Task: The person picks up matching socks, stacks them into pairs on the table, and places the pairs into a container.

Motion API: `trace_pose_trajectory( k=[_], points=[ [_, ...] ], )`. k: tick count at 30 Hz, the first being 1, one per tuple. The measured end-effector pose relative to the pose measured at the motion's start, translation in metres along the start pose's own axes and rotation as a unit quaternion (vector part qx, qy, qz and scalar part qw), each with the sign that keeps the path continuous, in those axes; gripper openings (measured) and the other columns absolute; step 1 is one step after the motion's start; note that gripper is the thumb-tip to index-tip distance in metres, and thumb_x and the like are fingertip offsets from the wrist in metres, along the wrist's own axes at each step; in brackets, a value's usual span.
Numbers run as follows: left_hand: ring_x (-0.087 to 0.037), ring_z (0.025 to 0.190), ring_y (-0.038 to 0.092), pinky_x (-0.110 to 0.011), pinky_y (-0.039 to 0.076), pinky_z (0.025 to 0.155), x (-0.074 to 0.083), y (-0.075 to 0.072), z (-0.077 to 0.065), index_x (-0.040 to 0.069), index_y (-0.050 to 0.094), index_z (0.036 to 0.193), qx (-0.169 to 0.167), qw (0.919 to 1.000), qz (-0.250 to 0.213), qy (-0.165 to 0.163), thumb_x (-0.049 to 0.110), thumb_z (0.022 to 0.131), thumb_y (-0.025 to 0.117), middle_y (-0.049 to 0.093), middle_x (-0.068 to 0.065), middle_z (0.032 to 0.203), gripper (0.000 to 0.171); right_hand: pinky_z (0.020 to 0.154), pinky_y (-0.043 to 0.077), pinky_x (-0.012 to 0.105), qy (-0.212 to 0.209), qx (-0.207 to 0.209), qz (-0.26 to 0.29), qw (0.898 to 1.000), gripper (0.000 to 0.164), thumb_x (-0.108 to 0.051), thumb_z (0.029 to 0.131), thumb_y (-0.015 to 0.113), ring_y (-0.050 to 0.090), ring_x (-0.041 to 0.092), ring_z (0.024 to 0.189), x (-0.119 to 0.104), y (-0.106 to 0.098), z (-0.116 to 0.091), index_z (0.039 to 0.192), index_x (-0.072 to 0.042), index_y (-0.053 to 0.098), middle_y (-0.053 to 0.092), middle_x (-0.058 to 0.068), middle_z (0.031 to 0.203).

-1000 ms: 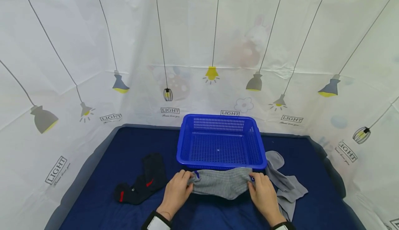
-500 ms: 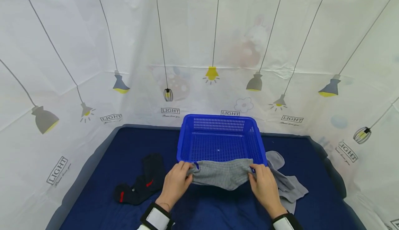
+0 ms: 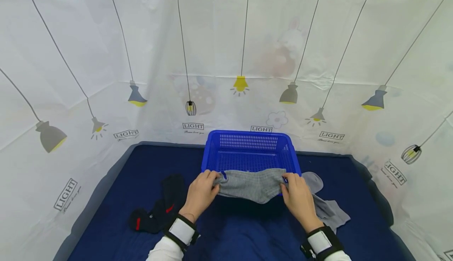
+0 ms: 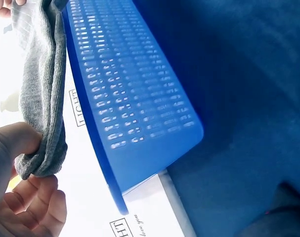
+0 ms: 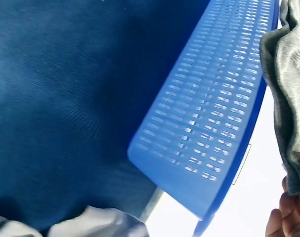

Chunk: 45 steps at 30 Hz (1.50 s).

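A grey sock (image 3: 249, 184), laid lengthwise between both hands, hangs in front of and above the near rim of the blue basket (image 3: 207, 151). My left hand (image 3: 201, 193) pinches its left end between thumb and fingers, beside a small blue mark. At the other end, my right hand (image 3: 299, 198) pinches the sock the same way. From the left wrist view, the sock (image 4: 43, 89) looks folded in layers, its end held under the thumb. In the right wrist view the right hand (image 5: 290, 215) is mostly cut off by the frame edge.
Black socks (image 3: 155, 214) with red marks lie left of the basket on the dark blue cloth (image 3: 240, 237). Plain light grey socks (image 3: 330, 212) lie to the right, partly behind the right hand. A white printed curtain (image 3: 159, 56) surrounds the surface at the back and sides.
Both hands have lifted the grey sock and moved it forward, from before the basket to over its near rim. The basket and the other socks have stayed put.
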<state>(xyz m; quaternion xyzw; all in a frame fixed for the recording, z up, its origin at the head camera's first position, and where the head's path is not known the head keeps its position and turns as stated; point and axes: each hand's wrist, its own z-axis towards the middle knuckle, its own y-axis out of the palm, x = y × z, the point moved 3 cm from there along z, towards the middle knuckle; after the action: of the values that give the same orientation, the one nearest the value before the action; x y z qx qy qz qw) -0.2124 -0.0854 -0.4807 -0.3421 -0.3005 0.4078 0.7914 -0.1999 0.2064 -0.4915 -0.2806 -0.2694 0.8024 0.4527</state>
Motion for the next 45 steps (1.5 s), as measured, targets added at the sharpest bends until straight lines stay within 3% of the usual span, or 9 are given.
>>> trace_pose_trajectory(
  k=[7, 18, 32, 37, 45],
  points=[
    [-0.018, 0.071, 0.058, -0.032, 0.047, 0.057, -0.002, 0.002, 0.020, 0.014, 0.062, 0.092, -0.019, 0.9998, -0.001, -0.001, 0.011, 0.070, 0.073, 0.057, 0.000, 0.080, 0.025, 0.056, 0.040, 0.040, 0.013, -0.023, -0.007, 1.000, 0.032, -0.003, 0.073, 0.072, 0.052, 0.031, 0.068, 0.005, 0.001, 0.017, 0.099, 0.000, 0.055, 0.054, 0.014, 0.078],
    [-0.018, 0.075, 0.059, -0.033, 0.049, 0.061, -0.007, 0.009, 0.046, 0.015, 0.061, 0.095, -0.080, 0.9965, 0.007, -0.025, 0.014, 0.075, 0.071, 0.059, -0.001, 0.086, 0.022, 0.055, 0.041, 0.041, 0.031, -0.066, -0.025, 0.997, 0.027, -0.006, 0.077, 0.069, 0.053, 0.032, 0.067, 0.012, 0.004, 0.045, 0.099, -0.001, 0.054, 0.056, 0.014, 0.080],
    [-0.018, 0.069, 0.058, -0.030, 0.048, 0.056, -0.009, 0.022, 0.076, 0.014, 0.062, 0.096, -0.134, 0.9904, 0.036, -0.007, 0.014, 0.078, 0.067, 0.060, -0.002, 0.085, 0.018, 0.060, 0.044, 0.045, 0.054, -0.122, -0.039, 0.990, 0.023, -0.009, 0.081, 0.066, 0.054, 0.035, 0.071, 0.016, 0.017, 0.066, 0.098, -0.002, 0.053, 0.056, 0.017, 0.081],
    [-0.019, 0.071, 0.059, -0.032, 0.048, 0.056, -0.011, 0.030, 0.085, 0.015, 0.062, 0.097, -0.158, 0.9862, 0.044, -0.022, 0.014, 0.079, 0.065, 0.061, -0.002, 0.086, 0.018, 0.058, 0.044, 0.044, 0.048, -0.132, -0.050, 0.989, 0.023, -0.010, 0.081, 0.066, 0.055, 0.035, 0.069, 0.018, 0.021, 0.074, 0.097, -0.001, 0.052, 0.055, 0.017, 0.081],
    [-0.022, 0.076, 0.063, -0.034, 0.050, 0.060, -0.017, 0.041, 0.099, 0.013, 0.064, 0.098, -0.193, 0.9796, 0.035, -0.046, 0.014, 0.077, 0.066, 0.063, -0.004, 0.090, 0.021, 0.052, 0.046, 0.041, 0.073, -0.183, -0.042, 0.980, 0.024, -0.010, 0.082, 0.065, 0.056, 0.031, 0.064, 0.023, 0.034, 0.087, 0.100, -0.002, 0.051, 0.056, 0.018, 0.082]
  ],
)
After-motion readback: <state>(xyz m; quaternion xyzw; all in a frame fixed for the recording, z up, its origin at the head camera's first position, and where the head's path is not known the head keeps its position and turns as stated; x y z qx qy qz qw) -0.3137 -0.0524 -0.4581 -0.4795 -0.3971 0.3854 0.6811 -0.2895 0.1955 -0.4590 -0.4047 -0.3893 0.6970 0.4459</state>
